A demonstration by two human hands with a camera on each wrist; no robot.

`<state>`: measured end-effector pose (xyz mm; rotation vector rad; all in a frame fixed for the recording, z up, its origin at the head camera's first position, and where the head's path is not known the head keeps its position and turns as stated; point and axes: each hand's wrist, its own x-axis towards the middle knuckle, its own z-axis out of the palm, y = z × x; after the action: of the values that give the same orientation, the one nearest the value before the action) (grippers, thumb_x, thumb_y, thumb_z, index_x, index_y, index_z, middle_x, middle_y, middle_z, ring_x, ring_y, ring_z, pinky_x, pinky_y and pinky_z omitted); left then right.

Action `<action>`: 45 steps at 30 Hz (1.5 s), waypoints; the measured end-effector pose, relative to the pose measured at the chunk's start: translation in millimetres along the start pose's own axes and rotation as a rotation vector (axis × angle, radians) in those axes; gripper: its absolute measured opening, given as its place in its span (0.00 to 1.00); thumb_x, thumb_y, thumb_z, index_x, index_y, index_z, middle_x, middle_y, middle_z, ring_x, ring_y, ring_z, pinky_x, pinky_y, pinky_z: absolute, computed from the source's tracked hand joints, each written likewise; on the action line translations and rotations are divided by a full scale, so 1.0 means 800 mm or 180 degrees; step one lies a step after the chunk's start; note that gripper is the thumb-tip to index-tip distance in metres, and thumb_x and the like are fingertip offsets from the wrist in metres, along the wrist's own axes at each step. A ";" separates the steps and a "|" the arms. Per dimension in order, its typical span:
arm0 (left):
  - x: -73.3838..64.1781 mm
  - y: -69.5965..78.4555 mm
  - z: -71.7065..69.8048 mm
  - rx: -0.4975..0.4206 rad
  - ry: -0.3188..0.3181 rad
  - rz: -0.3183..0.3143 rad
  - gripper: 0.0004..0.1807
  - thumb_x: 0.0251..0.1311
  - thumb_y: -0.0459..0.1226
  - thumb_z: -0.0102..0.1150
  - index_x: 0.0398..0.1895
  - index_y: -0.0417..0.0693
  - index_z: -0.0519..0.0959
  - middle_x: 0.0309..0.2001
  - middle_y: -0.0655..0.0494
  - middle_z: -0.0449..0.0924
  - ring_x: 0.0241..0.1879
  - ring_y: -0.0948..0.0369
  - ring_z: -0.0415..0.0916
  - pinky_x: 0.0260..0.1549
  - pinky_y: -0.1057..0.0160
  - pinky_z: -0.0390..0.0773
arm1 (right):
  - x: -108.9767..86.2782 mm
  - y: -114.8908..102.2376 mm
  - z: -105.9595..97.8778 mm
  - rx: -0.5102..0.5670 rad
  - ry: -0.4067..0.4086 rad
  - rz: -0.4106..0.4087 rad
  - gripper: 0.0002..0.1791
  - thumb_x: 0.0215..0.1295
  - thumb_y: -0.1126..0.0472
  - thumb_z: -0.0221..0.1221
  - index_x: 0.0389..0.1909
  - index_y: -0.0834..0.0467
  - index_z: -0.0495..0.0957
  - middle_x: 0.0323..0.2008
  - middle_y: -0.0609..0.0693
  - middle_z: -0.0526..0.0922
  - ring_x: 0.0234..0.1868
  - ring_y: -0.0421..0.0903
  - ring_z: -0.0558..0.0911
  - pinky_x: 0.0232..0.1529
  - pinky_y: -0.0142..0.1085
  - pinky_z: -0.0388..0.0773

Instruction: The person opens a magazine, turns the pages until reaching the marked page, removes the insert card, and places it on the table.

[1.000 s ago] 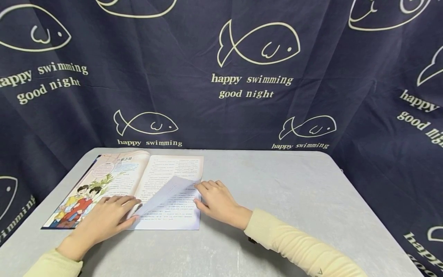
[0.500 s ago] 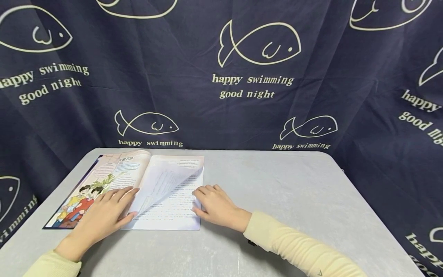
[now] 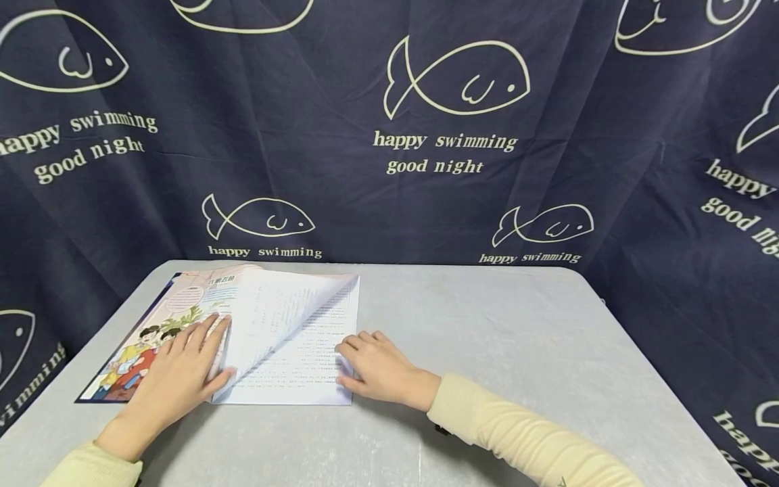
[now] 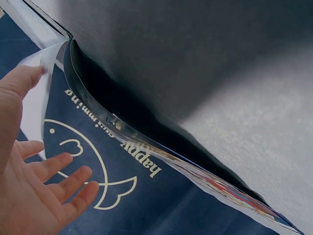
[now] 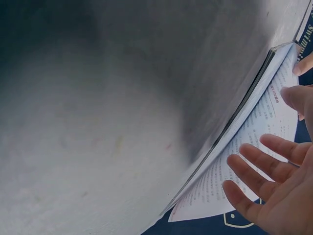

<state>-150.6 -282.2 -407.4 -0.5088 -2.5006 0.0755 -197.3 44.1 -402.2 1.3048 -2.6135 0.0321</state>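
An open magazine (image 3: 316, 372) lies on the left half of the table, an illustrated page (image 3: 136, 338) on its left side and printed text on its right. Between the two sides a white page (image 3: 268, 304) is lifted and curls over diagonally. My left hand (image 3: 176, 379) is over the illustrated side with straight fingers, its thumb at the lower edge of the turning page. In the left wrist view the thumb (image 4: 29, 78) meets that page, fingers spread. My right hand (image 3: 383, 368) rests with relaxed fingers at the right edge of the magazine; the right wrist view shows its fingers (image 5: 254, 178) apart, pinching nothing.
The grey table (image 3: 475, 325) extends to the right of the magazine. Behind it hangs a dark blue curtain (image 3: 341, 169) printed with fish and lettering.
The page has swung further left, from a small folded corner to a broad curl covering part of the left side. My left hand has shifted slightly left; my right hand has slid down the right edge.
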 end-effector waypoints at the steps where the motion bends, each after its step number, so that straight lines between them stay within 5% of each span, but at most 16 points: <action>1: 0.000 0.000 0.000 -0.0014 0.0007 -0.0001 0.46 0.57 0.68 0.27 0.61 0.41 0.64 0.57 0.38 0.67 0.49 0.40 0.68 0.38 0.42 0.66 | 0.000 0.000 0.001 0.0000 -0.0006 -0.0021 0.26 0.60 0.41 0.52 0.53 0.53 0.71 0.47 0.46 0.78 0.46 0.42 0.76 0.45 0.36 0.71; 11: 0.002 0.000 0.001 0.0000 0.0009 0.0124 0.42 0.60 0.63 0.11 0.57 0.49 0.69 0.57 0.43 0.69 0.51 0.39 0.68 0.36 0.40 0.67 | -0.004 -0.003 0.001 0.0053 -0.0184 -0.0109 0.26 0.59 0.40 0.54 0.52 0.53 0.72 0.48 0.46 0.77 0.48 0.43 0.76 0.49 0.39 0.72; 16: 0.002 0.001 0.003 0.0013 -0.0028 0.0206 0.40 0.62 0.62 0.12 0.56 0.52 0.71 0.56 0.45 0.71 0.50 0.41 0.70 0.37 0.40 0.68 | -0.005 -0.003 0.001 0.0060 -0.0278 -0.0134 0.27 0.58 0.40 0.54 0.53 0.53 0.72 0.49 0.47 0.77 0.49 0.44 0.75 0.51 0.41 0.72; 20: 0.000 0.002 0.004 0.0029 -0.0113 0.0247 0.29 0.64 0.59 0.30 0.56 0.55 0.71 0.55 0.47 0.72 0.50 0.43 0.70 0.36 0.41 0.69 | -0.006 -0.003 0.001 0.0047 -0.0278 -0.0169 0.26 0.58 0.39 0.54 0.51 0.52 0.72 0.48 0.45 0.78 0.47 0.42 0.75 0.48 0.39 0.72; 25: -0.001 0.002 0.003 0.0054 -0.0197 0.0280 0.26 0.48 0.48 0.57 0.55 0.59 0.73 0.55 0.47 0.73 0.51 0.43 0.70 0.36 0.41 0.69 | -0.007 -0.003 0.004 0.0060 -0.0277 -0.0208 0.24 0.57 0.39 0.55 0.48 0.51 0.73 0.44 0.44 0.78 0.43 0.40 0.74 0.43 0.35 0.71; 39: 0.000 0.004 -0.002 0.0095 -0.0473 0.0158 0.29 0.45 0.52 0.62 0.54 0.56 0.74 0.54 0.47 0.74 0.52 0.43 0.69 0.44 0.38 0.67 | -0.008 -0.002 0.004 0.0031 -0.0302 -0.0245 0.26 0.56 0.36 0.54 0.46 0.51 0.73 0.42 0.43 0.77 0.40 0.40 0.73 0.42 0.35 0.71; 45: -0.001 0.003 0.001 0.0110 -0.0351 0.0189 0.34 0.41 0.58 0.62 0.52 0.50 0.75 0.52 0.44 0.74 0.49 0.43 0.71 0.40 0.39 0.68 | -0.007 -0.004 0.004 -0.0011 -0.0301 -0.0253 0.29 0.54 0.33 0.52 0.46 0.51 0.73 0.43 0.43 0.77 0.41 0.41 0.73 0.42 0.36 0.71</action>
<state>-149.5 -280.1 -409.0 -0.5791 -2.5865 0.1737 -192.1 46.1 -406.4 1.4415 -2.6348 -0.0484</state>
